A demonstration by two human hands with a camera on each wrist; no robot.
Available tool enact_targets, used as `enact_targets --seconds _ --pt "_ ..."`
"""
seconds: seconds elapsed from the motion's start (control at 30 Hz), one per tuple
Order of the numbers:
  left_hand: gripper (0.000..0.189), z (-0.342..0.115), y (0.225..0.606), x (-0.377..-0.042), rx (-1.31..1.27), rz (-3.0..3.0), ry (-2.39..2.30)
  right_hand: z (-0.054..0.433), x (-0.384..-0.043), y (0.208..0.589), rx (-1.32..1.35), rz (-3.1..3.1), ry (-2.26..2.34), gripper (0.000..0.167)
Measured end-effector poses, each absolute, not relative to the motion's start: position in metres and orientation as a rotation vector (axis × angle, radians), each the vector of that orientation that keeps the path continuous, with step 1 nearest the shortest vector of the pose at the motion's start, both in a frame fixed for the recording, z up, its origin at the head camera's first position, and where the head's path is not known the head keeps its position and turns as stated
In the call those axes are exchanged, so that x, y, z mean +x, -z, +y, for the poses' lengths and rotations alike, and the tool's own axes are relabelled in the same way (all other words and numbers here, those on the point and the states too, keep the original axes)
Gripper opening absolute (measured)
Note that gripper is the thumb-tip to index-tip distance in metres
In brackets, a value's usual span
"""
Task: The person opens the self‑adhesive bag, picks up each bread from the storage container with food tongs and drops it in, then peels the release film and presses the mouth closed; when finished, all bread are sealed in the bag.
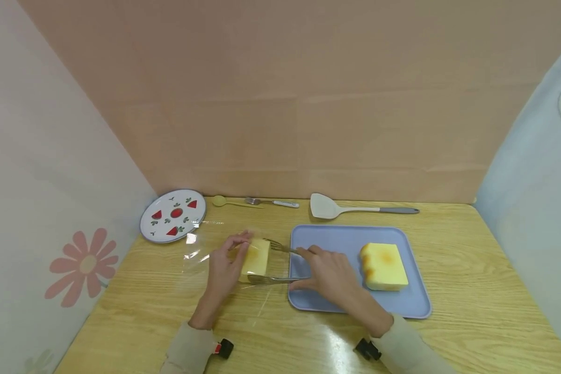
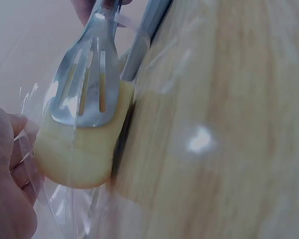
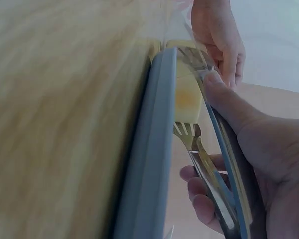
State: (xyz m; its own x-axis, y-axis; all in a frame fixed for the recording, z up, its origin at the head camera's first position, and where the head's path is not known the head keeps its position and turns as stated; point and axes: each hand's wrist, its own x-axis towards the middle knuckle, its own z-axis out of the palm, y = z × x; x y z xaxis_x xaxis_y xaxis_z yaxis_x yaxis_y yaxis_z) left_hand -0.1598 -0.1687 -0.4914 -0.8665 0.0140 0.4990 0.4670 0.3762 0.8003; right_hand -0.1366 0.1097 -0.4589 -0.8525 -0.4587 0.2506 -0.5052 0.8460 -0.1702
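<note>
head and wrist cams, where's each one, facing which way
Head: worn on the head, facing forward and down at the table; left hand, right hand and sleeves show.
Left wrist: worn there, facing the tongs and bread through clear plastic; left hand at left, right hand at top.
Right wrist: worn there, looking along the blue tray toward the bread; right hand at right, left hand beyond.
Both wrist views share the tongs and bread.

Soft even light, glare on tabletop (image 1: 486,291), dim hazy wrist views
</note>
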Motion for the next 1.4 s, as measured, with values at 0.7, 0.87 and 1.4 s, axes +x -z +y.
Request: enact_targets --seconds 0.7,0.87,1.4 --pt "0.01 -0.167 0.489 -0.16 -0.403 -2.222 1.542 0.128 -0.138 0.461 0.781 -2.888 -0.397 0.092" --pt "0.008 -0.165 0.491 -0.16 -0.43 -2.235 1.537 0.128 -0.136 0.465 0.847 -2.767 -0.356 0.087" --pt "0.007 -0.157 0.48 -0.156 -0.544 -2.15 1.475 0.116 -0.133 0.46 0.803 -2.733 -0.416 0.077"
